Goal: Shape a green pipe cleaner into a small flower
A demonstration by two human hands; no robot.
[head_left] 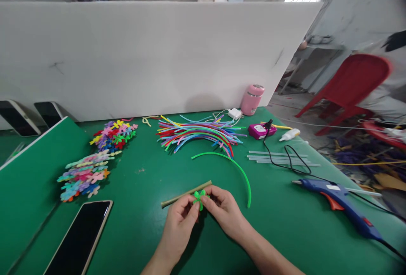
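Note:
My left hand and my right hand meet near the front middle of the green table. Both pinch a small green felt flower between their fingertips. A thin brownish stick lies on the table just behind the flower, reaching left from my fingers; I cannot tell if a hand holds it. A curved green pipe cleaner lies just beyond my right hand.
A pile of coloured pipe cleaners lies further back, with felt flowers at the left. A phone lies front left. At the right are a blue glue gun, glue sticks and a pink bottle.

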